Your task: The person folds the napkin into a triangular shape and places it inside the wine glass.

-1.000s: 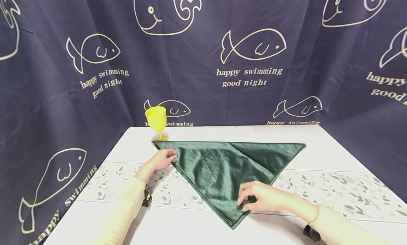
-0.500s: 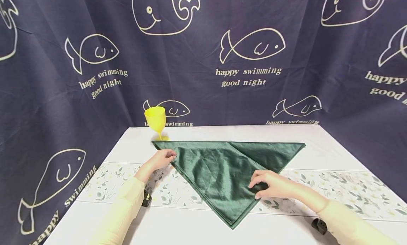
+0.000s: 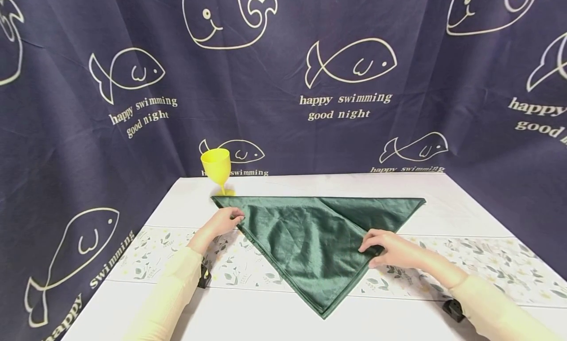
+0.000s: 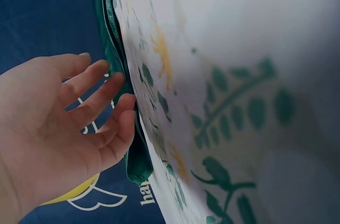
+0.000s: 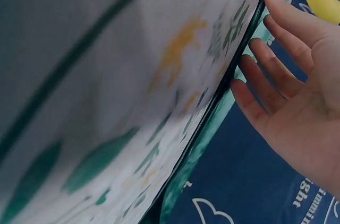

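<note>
A dark green satiny cloth (image 3: 305,252), folded into a triangle, lies flat with its long edge at the back and a point toward me. My left hand (image 3: 225,219) rests at its left slanting edge, fingers loosely bent. The left wrist view shows the fingertips (image 4: 118,79) at the cloth's edge, with no pinch visible. Along the right slanting edge is my right hand (image 3: 394,250), thumb and fingers apart. In the right wrist view those fingertips (image 5: 237,83) touch or nearly touch the cloth's edge; nothing is gripped.
A yellow goblet (image 3: 216,165) stands upright behind the cloth's left corner. Beneath everything is a white table (image 3: 248,311) with a leaf-patterned band (image 3: 460,267) across it. Dark blue curtains (image 3: 283,134) with fish drawings enclose the back and sides.
My right hand has slid back and to the right along the cloth's right edge, away from the front point. The left hand and the cloth look unmoved.
</note>
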`<state>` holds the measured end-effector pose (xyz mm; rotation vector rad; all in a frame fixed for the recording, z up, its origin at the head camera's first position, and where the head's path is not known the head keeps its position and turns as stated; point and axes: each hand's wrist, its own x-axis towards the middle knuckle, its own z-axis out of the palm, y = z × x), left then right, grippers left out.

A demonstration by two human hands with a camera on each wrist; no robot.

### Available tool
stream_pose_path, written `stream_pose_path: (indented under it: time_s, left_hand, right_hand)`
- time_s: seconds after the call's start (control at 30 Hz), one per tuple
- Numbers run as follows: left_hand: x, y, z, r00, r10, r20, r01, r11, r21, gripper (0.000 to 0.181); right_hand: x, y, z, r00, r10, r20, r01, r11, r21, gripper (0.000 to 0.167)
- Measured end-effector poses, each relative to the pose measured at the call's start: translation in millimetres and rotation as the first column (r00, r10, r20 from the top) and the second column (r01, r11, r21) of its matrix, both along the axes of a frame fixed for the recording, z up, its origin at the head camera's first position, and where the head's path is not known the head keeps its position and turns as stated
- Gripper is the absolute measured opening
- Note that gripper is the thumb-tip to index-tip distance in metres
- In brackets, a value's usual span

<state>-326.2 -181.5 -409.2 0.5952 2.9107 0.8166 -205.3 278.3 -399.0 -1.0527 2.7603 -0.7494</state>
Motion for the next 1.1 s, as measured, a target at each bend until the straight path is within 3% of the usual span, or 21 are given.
stream_pose_path:
  time_s: [0.27, 0.67, 0.9, 1.1]
  left_hand:
    - [-1.3, 0.9, 0.9, 1.0, 0.0, 0.004, 0.0, 1.0, -0.004, 0.024]
    - [-1.7, 2.5, 2.0, 0.999, -0.04, 0.027, 0.039, 0.999, 0.012, 0.025]
    - [0.0, 0.6, 2.6, 0.999, -0.038, 0.007, 0.038, 0.999, 0.019, 0.024]
    - [1.1, -0.2, 2.7, 1.0, -0.025, 0.008, 0.025, 1.0, 0.018, 0.024]
  right_hand:
    - [-6.7, 16.4, -4.8, 0.99, -0.035, -0.139, 0.038, 0.999, 0.02, 0.032]
    - [-11.3, 26.2, -3.3, 0.989, -0.134, -0.062, 0.136, 0.991, 0.022, 0.036]
    - [-14.2, 22.3, -1.6, 0.987, -0.115, -0.114, 0.121, 0.992, 0.047, 0.036]
    - [-20.5, 20.2, -1.1, 0.991, -0.099, -0.093, 0.104, 0.994, 0.046, 0.037]
